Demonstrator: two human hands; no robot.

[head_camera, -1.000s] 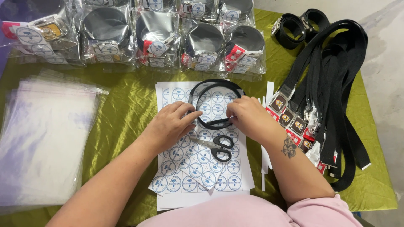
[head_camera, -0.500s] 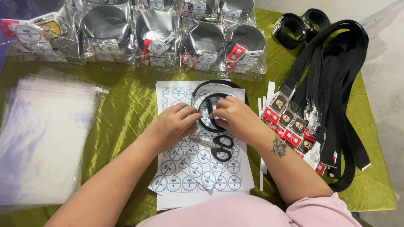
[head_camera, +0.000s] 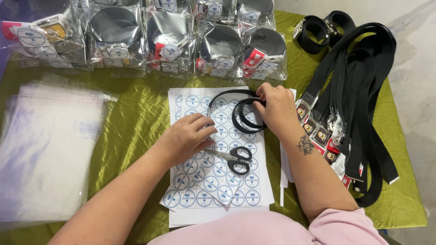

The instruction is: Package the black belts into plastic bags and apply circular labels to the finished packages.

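Two hands, right hand point(head_camera: 277, 106) fingers coiling black belt point(head_camera: 243, 119)

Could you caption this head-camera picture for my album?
Right hand coils a black belt over a sticker sheet; left hand rests by scissors.

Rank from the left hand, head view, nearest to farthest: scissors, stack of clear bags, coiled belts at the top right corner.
From the left hand:
1. Scissors: just to its right on the sticker sheets, blade tips reaching under the fingers.
2. Stack of clear bags: off to its left on the green cloth.
3. Coiled belts: far top right corner.
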